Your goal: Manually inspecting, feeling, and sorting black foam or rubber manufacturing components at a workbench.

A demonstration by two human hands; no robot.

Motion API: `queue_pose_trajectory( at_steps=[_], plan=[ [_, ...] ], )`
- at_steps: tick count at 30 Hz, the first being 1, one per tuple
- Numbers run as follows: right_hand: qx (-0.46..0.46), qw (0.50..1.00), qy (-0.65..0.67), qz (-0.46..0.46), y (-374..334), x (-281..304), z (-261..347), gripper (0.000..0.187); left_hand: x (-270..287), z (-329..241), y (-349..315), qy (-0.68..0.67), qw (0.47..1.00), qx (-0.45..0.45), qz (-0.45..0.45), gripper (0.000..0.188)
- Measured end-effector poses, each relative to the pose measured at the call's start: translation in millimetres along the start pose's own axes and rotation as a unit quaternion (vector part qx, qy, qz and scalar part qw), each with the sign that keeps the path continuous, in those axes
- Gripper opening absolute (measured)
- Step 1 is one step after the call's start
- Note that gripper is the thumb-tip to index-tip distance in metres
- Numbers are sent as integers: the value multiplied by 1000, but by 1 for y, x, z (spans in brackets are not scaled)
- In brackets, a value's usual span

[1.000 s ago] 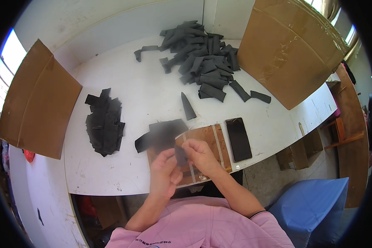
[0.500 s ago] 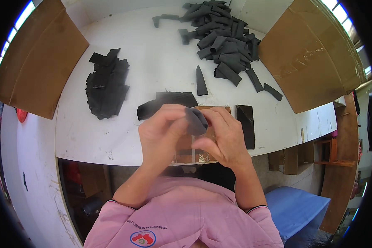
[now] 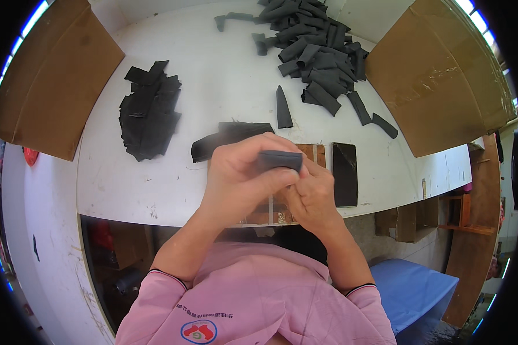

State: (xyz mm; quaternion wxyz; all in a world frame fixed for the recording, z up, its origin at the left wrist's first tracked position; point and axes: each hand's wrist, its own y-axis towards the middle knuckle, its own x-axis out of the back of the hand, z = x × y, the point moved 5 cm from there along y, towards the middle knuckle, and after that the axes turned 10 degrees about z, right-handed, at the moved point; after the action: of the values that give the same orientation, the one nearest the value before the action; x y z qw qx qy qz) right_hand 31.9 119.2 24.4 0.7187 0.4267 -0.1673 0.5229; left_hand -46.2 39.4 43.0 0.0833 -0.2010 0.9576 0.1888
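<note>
A black fabric piece (image 3: 280, 160), folded into a short flat tube, is pinched between the fingers and thumb of my left hand (image 3: 233, 175). My right hand (image 3: 315, 192) is closed right beside it. Its curled fingers meet the tube's right end and the tip of my left thumb, and what lies inside them is hidden. Both hands are above a board with brown tape (image 3: 313, 152) at the table's near edge. Behind my left hand lie several flat black fabric pieces (image 3: 227, 138). A pointed dark piece (image 3: 283, 109) lies just beyond.
A big heap of black fabric tubes (image 3: 322, 57) covers the far right of the white table (image 3: 213, 75). Flat black pieces (image 3: 149, 115) are stacked at the left. Cardboard panels (image 3: 57, 75) stand on both sides. A dark flat rectangular object (image 3: 345, 175) lies right of the board.
The black fabric piece has turned from a steep slant to nearly level. My right hand has curled in and closed against my left; its thumb was apart before.
</note>
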Motion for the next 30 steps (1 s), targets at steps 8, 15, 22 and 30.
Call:
queue_pose_trajectory(
  at_steps=[8, 15, 22, 30],
  plan=[
    [-41, 998, 36, 27, -22, -24, -24, 11, -1, 12, -2, 248, 967, 62, 18, 14],
    [-50, 997, 12, 51, -6, -5, -9, 15, -1, 0, -9, 74, 993, -50, -74, 13],
    [5, 999, -50, 22, 12, 9, 9, 18, 3, -23, -6, -63, 983, -72, -159, 15],
    [-3, 998, -44, 48, 6, -1, 1, 23, 30, -5, -16, -106, 983, -77, -129, 7]
  ],
)
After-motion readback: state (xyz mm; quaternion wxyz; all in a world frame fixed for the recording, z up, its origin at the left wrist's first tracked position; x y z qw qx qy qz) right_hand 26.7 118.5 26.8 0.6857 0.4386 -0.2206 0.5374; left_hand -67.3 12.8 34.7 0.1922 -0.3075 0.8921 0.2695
